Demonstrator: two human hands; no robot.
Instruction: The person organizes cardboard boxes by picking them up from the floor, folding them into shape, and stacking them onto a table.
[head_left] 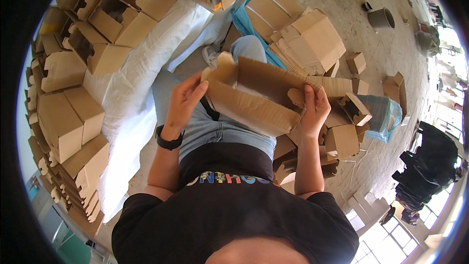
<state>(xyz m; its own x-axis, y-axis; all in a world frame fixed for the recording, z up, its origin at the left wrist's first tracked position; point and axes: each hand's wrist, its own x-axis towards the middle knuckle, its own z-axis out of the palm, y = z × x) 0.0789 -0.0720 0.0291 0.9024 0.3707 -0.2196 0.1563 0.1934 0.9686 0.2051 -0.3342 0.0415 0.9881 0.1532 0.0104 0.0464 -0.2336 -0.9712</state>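
Observation:
Above my lap I hold a brown cardboard box, long and without a lid, its inside facing up. My left hand grips its left end near a rounded flap, the thumb on the outside. At the other end my right hand is closed on the corner, beside a second curved flap folded inward. The box's underside is hidden from me. A dark watch sits on my left wrist.
Many assembled boxes are stacked at left beside a white sheet. Flat cardboard lies ahead on blue plastic. Loose boxes and a plastic-wrapped bundle rest at right. A grey bucket stands farther off.

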